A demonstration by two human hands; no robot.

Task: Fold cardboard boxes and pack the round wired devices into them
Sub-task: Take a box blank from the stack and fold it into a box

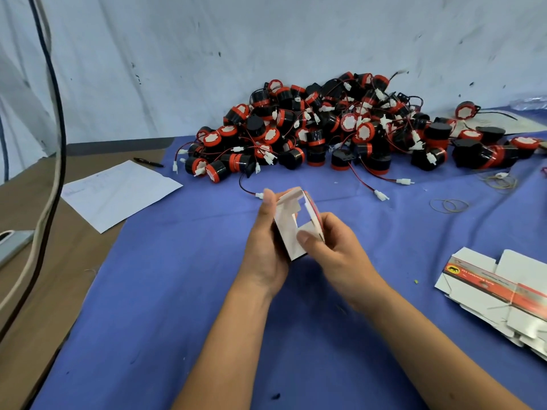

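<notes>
White cardboard, partly folded into a small box (291, 229), sits between both hands above the blue cloth (183, 291) that covers the bench. The left hand (266, 247) cups the box from its left side, thumb stretched up along the top flap. The right hand (334, 247) grips the box's right wall, thumb pressed on the white inner panel near the open end, fingers curled behind. A red printed edge shows along the box's right rim.

Beyond the box, against the pale wall sheet, lies a big heap of round wired devices (340, 128), black bodies with red rims, white faces and thin leads ending in white plugs. One plug lies just beside the box's upper left corner.

Right of the box, well apart, a stack of flat unfolded boxes (497, 294) rests near the cloth's edge, and a few rubber bands (448, 205) lie between that stack and the heap. Left of the box, a sheet of paper (118, 193) overlaps the cloth's edge, with a pen (148, 162) just beyond it and cables (50, 161) hanging farther left.
</notes>
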